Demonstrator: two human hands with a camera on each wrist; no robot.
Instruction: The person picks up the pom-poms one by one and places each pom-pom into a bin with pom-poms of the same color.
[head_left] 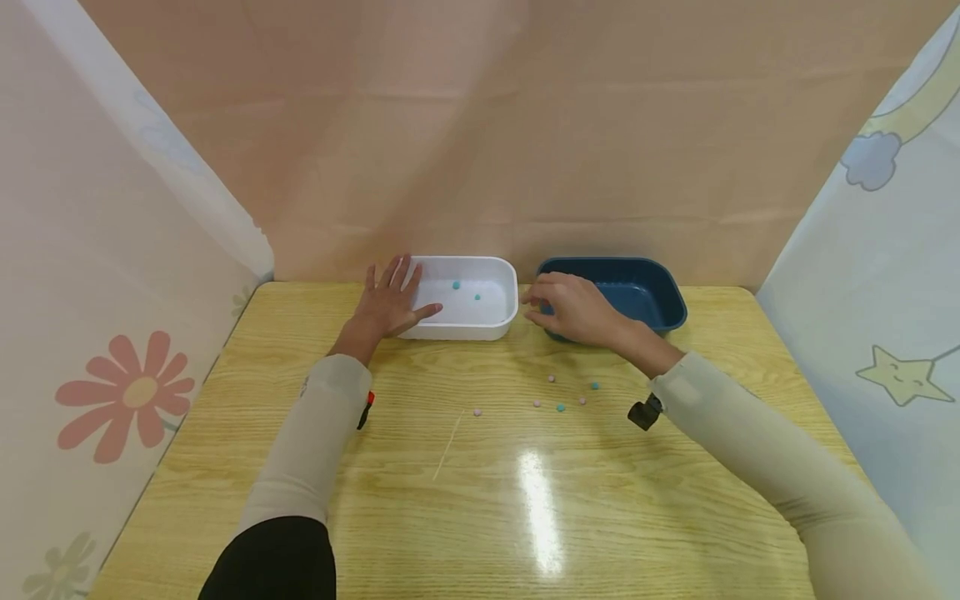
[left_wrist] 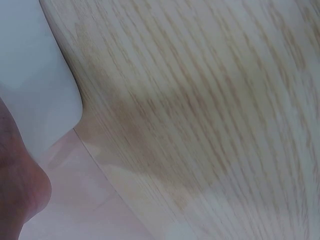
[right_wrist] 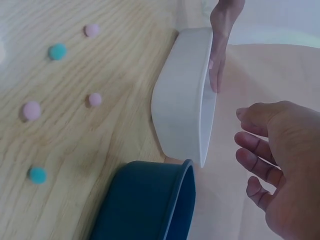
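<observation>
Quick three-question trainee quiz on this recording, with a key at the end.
1. Count: how many teal balls show inside the white tray in the head view?
2. Choose: which ball colours lie on the table?
A) pink only
B) teal only
C) pink and teal
3. Fill in: the person's ____ hand is the one nearer the blue tray.

Key:
1. Two.
2. C; pink balls and teal balls.
3. Right hand.
</observation>
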